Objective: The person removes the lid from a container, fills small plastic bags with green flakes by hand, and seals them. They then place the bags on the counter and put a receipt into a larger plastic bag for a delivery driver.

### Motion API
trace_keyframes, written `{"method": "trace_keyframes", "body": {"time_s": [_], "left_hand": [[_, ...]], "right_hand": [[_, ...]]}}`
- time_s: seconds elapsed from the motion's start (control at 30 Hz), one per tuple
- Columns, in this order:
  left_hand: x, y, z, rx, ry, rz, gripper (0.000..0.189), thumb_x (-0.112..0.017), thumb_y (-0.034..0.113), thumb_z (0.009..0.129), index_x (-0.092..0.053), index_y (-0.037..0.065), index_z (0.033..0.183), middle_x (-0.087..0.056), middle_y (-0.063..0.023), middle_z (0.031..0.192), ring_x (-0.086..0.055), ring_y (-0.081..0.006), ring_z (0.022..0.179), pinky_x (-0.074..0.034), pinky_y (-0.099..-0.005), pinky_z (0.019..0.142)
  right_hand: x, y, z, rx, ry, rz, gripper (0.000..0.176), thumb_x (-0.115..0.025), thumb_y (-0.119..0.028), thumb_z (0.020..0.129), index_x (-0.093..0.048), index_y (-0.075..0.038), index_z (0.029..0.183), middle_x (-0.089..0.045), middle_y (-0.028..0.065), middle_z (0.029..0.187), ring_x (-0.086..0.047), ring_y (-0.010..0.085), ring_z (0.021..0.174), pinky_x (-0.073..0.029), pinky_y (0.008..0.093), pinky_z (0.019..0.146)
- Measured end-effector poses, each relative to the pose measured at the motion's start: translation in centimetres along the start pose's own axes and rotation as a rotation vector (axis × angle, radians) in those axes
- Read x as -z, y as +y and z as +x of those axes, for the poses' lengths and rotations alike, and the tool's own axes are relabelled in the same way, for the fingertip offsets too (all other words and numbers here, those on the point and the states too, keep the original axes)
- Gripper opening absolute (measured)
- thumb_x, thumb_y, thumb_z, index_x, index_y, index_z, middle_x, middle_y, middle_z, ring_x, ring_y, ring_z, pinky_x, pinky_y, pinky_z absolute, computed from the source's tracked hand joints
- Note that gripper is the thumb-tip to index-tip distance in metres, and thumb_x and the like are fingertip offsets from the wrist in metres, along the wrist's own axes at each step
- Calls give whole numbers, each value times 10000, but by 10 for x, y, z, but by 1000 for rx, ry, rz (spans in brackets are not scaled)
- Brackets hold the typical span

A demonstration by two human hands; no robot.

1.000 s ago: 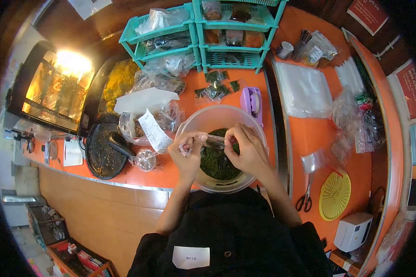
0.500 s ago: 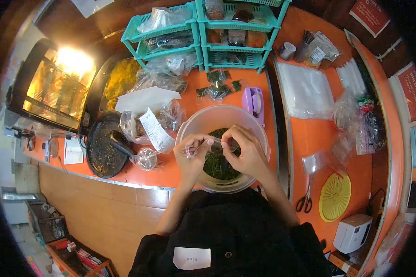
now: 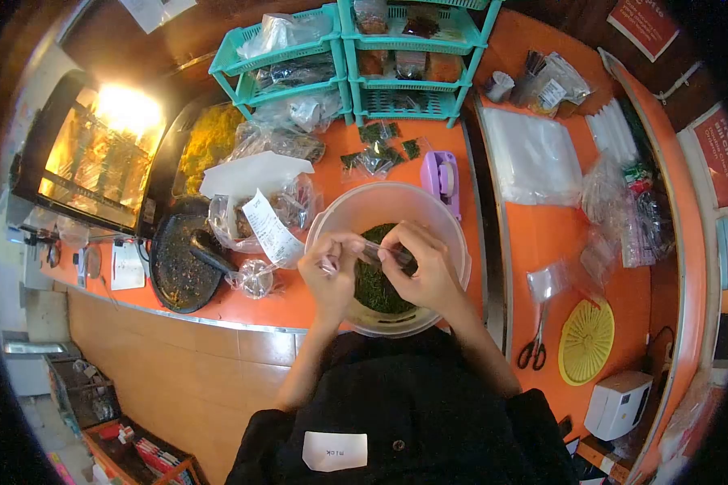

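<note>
A round translucent plastic tub (image 3: 449, 214) stands on the orange counter in front of me, with finely chopped dark green leaves (image 3: 376, 293) in its bottom. Above its rim, my left hand (image 3: 330, 267) and my right hand (image 3: 419, 263) face each other, fingers closed in pinches. Between the fingertips stretches a small clear plastic bag (image 3: 371, 251). More crumpled clear plastic shows in the left palm. Whether the bag contains anything is too small to tell. Several small packets of green leaves (image 3: 378, 156) lie behind the tub.
A purple tape dispenser (image 3: 442, 183) is just right of the tub. Leftward are a receipt (image 3: 272, 233) on a bagged bundle and a black stone mortar (image 3: 188, 279). Turquoise racks (image 3: 404, 81) rise behind. Scissors (image 3: 534, 346) and a yellow lid (image 3: 586, 342) lie on the right counter.
Both hands have shifted slightly, and the fingers of the right hand have turned on the plastic bag. The bag's clear film shows more between them. The surroundings stay in place.
</note>
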State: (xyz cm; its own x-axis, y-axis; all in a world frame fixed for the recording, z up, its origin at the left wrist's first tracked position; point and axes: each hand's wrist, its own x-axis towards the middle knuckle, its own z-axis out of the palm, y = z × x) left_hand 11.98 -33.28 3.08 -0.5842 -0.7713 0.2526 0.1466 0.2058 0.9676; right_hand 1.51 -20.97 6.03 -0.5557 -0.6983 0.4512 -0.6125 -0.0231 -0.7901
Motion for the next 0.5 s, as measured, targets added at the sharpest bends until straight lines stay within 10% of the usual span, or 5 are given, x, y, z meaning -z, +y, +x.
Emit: {"method": "trace_keyframes", "body": {"time_s": [0.3,0.5], "left_hand": [[5,-11,11,43,-72,-74,30,-743,9,857,-717,1,843,-492,64,661,-362,-33,621,-306,-217,575],[16,-7,16,461,-261,-609,335,-687,94,885,-605,47,1207,-463,55,778,-405,-61,605,-342,-225,571]], "right_hand": [[12,-4,-6,-84,22,54,126,-688,-14,861,-571,-10,816,-561,91,750,-579,206,684,-452,322,618],[30,8,27,-216,0,-34,245,-737,-162,878,-560,-2,821,-589,116,787,-605,235,715,-457,341,618]]}}
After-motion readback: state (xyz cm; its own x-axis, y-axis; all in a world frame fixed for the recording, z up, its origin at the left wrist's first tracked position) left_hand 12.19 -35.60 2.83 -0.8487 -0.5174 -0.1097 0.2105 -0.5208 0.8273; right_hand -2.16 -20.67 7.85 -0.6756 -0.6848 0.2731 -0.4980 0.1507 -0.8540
